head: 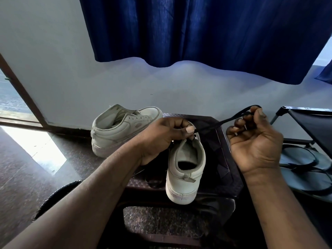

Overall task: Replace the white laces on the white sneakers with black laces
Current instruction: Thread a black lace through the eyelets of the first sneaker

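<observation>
The near sneaker (185,168) points away; black lace (215,124) slants up-right.

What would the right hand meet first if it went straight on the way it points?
Likely the pale wall below the blue curtain. The right hand, pinching the black lace, points forward; the black rack sits just right of that line. Depth is unclear.

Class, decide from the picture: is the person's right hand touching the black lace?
Touching. The head view shows the right hand pinching the black lace at its looped end; it runs taut to the sneaker gripped by the left hand.
</observation>
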